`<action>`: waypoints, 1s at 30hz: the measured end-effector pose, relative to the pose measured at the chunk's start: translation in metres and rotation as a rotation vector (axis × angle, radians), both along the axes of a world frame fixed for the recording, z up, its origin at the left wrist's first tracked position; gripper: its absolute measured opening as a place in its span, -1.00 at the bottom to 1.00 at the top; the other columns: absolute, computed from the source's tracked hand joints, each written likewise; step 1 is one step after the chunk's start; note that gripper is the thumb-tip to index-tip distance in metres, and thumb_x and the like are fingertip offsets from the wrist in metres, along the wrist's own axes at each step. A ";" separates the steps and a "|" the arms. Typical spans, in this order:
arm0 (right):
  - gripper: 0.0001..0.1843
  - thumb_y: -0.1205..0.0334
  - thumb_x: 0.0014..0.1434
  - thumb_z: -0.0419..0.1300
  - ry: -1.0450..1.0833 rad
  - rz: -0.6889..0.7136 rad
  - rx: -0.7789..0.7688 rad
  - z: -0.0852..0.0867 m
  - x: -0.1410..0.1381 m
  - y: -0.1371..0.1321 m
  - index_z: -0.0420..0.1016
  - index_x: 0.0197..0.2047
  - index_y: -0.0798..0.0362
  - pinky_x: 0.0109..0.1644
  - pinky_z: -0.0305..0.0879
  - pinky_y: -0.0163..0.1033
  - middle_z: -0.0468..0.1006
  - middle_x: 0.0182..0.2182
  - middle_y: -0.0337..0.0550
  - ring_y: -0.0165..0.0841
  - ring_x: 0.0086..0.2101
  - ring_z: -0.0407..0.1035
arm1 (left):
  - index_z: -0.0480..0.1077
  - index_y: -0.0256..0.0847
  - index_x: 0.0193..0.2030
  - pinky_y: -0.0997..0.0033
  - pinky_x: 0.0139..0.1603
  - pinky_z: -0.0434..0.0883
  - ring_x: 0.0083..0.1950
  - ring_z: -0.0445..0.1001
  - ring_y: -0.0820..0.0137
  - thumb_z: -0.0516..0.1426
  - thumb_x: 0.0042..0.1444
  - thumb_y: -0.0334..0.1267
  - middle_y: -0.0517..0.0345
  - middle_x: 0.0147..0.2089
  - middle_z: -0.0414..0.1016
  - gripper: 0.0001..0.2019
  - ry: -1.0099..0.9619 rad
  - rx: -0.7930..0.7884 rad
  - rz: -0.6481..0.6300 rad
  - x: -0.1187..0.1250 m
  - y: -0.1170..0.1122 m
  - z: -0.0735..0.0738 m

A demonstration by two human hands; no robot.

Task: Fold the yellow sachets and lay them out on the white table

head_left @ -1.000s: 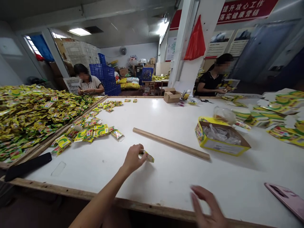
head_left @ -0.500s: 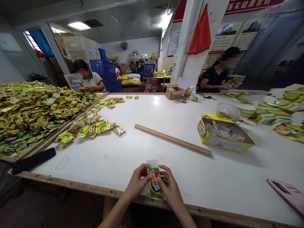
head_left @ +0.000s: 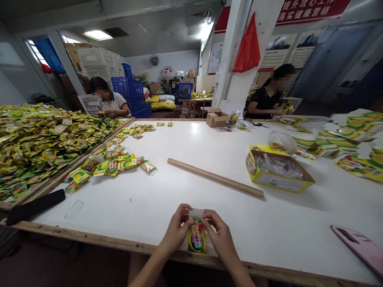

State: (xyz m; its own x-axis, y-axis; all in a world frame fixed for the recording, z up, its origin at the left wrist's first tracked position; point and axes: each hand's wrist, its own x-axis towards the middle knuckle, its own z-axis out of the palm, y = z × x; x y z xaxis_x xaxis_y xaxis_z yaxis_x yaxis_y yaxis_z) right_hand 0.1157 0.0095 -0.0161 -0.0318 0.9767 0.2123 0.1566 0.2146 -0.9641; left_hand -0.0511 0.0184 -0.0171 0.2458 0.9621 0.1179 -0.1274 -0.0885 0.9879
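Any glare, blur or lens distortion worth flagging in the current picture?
Head view: the left ceiling light looks blown out, with bright glare on the table's far half; head view: apparent wide-angle stretch slants the red banner; head view: the small box looks fairly sharp.

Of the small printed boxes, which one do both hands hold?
The box between left hand and right hand, at the near table edge; the loose boxes lie farther left, touched by neither.

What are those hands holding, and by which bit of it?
A small box, by its upper end near the white flap: left hand on one side, right hand on the other.
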 end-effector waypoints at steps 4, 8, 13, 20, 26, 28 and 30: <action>-0.68 -0.01 0.22 0.18 0.009 -0.048 0.037 -0.004 0.001 -0.001 0.43 -0.06 0.01 -0.06 0.39 -0.18 0.52 -0.18 -0.07 -0.21 -0.14 0.43 | 0.35 -0.15 0.01 0.40 -0.19 0.38 -0.22 0.47 0.35 0.15 0.15 -0.26 0.11 -0.24 0.52 -0.73 0.023 0.006 0.019 0.005 -0.003 0.003; -0.76 0.04 0.25 0.17 -0.042 0.038 0.062 -0.003 0.001 -0.009 0.52 -0.22 0.02 -0.07 0.37 -0.21 0.51 -0.18 -0.08 -0.21 -0.13 0.41 | 0.52 -0.21 -0.20 0.34 -0.11 0.40 -0.17 0.49 0.29 0.19 0.11 -0.23 0.04 -0.19 0.58 -0.84 0.149 0.063 0.065 0.003 -0.008 0.008; -0.75 0.01 0.22 0.20 0.000 -0.038 0.037 0.000 -0.005 -0.017 0.52 -0.21 0.02 -0.11 0.37 -0.22 0.53 -0.20 -0.09 -0.21 -0.18 0.43 | 0.54 -0.21 -0.24 0.35 -0.11 0.41 -0.19 0.50 0.30 0.20 0.10 -0.21 0.06 -0.22 0.60 -0.85 0.138 0.056 0.144 0.008 -0.015 0.015; -0.65 -0.09 0.17 0.21 -0.006 -0.139 -0.064 0.007 -0.010 -0.012 0.48 -0.29 0.06 -0.27 0.38 -0.25 0.54 -0.35 -0.11 -0.23 -0.33 0.44 | 0.52 -0.26 -0.31 0.47 -0.34 0.36 -0.40 0.42 0.41 0.21 0.07 -0.17 0.17 -0.46 0.51 -0.82 0.127 -0.027 0.227 0.016 -0.012 0.016; -0.69 -0.05 0.21 0.17 0.004 -0.091 -0.031 -0.003 -0.011 -0.021 0.49 -0.24 0.04 -0.18 0.37 -0.23 0.54 -0.29 -0.11 -0.23 -0.27 0.45 | 0.57 -0.20 -0.25 0.38 -0.19 0.41 -0.23 0.49 0.32 0.21 0.11 -0.20 0.07 -0.29 0.58 -0.85 0.113 0.031 0.163 0.007 -0.016 0.010; -0.69 -0.04 0.22 0.17 0.010 -0.069 -0.018 -0.005 -0.014 -0.024 0.50 -0.20 0.03 -0.15 0.39 -0.22 0.55 -0.26 -0.11 -0.23 -0.25 0.45 | 0.58 -0.17 -0.23 0.36 -0.15 0.41 -0.20 0.49 0.31 0.21 0.12 -0.21 0.05 -0.26 0.57 -0.85 0.153 0.105 0.158 0.004 -0.017 0.008; -0.69 -0.05 0.22 0.16 -0.008 -0.074 -0.005 -0.006 -0.012 -0.027 0.50 -0.18 0.02 -0.14 0.40 -0.23 0.55 -0.24 -0.11 -0.23 -0.24 0.46 | 0.59 -0.14 -0.19 0.35 -0.15 0.42 -0.19 0.48 0.31 0.19 0.14 -0.22 0.04 -0.23 0.55 -0.84 0.189 0.159 0.136 0.002 -0.019 0.008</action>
